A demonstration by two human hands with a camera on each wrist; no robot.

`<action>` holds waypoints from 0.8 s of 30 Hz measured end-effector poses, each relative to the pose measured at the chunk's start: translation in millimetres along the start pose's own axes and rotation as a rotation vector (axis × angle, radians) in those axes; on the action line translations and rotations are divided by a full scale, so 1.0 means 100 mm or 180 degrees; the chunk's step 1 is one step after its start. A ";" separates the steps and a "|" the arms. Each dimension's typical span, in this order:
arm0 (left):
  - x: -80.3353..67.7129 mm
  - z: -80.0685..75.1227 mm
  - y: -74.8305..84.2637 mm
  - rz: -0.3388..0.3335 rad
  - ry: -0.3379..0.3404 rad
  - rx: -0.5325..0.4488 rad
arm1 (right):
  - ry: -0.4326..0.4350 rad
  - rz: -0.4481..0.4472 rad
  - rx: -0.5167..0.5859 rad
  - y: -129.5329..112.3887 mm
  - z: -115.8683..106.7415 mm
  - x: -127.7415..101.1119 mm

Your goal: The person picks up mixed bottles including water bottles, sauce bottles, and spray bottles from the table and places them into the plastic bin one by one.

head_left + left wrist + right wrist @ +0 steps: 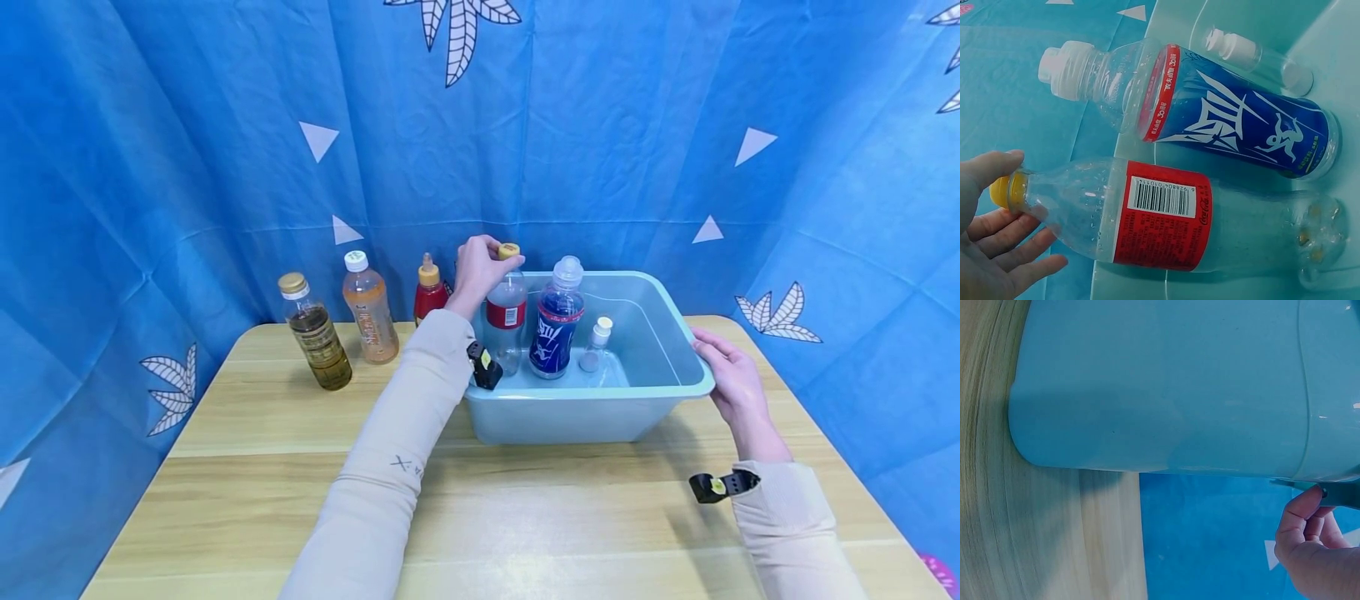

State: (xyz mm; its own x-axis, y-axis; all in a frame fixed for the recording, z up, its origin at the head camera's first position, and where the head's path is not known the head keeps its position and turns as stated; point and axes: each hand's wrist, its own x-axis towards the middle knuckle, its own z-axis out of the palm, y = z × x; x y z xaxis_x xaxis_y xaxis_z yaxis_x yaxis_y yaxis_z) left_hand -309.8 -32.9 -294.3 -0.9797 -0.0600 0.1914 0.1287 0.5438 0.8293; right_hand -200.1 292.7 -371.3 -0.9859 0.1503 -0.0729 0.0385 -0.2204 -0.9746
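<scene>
Counter (525, 533): pale wood-grain, bearing the basin and three loose bottles.
Right grip (731, 375): narrow, thumb and bent fingers holding the basin rim at the right end; steadying, by the look of it.
Basin (555, 421): light blue, upright on the counter, three bottles within.
Left grip (480, 265): narrow, pinching the yellow cap of the red-labelled bottle.
Red-labelled bottle (505, 315): clear, upright inside the basin, left part; not yet let go. Base on the floor or just above: cannot tell.
Blue-labelled bottle (556, 335): standing in the basin, just right of the red-labelled bottle; free of any hold.
Small clear bottle (597, 343): white-capped, in the basin, right of the blue-labelled bottle; likewise free.
Gold-capped bottle (321, 342): outside, on the counter, farthest left; part-filled with amber liquid.
White-capped bottle (371, 315): orange-tinted, outside, beside the gold-capped bottle.
Red squeeze bottle (430, 297): outside, near the basin, partly hidden by the left sleeve (382, 471).
Bottle tally: three in, three out. If loading, roughly half done, release and three outside bottles remaining; direction not certain from these views.
</scene>
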 end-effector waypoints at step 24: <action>-0.03 -0.02 0.06 0.0007 -0.0186 -0.0048 | 0.0011 0.0014 -0.0026 -0.01 0.00 -0.02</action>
State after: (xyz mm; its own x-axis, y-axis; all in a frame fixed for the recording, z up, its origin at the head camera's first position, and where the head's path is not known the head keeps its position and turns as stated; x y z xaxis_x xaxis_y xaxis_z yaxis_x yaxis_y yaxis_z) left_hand -306.1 -31.0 -288.7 -0.9866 -0.0095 0.1627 0.1329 0.5311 0.8368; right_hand -198.4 292.3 -370.1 -0.9852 0.1525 -0.0780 0.0443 -0.2131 -0.9760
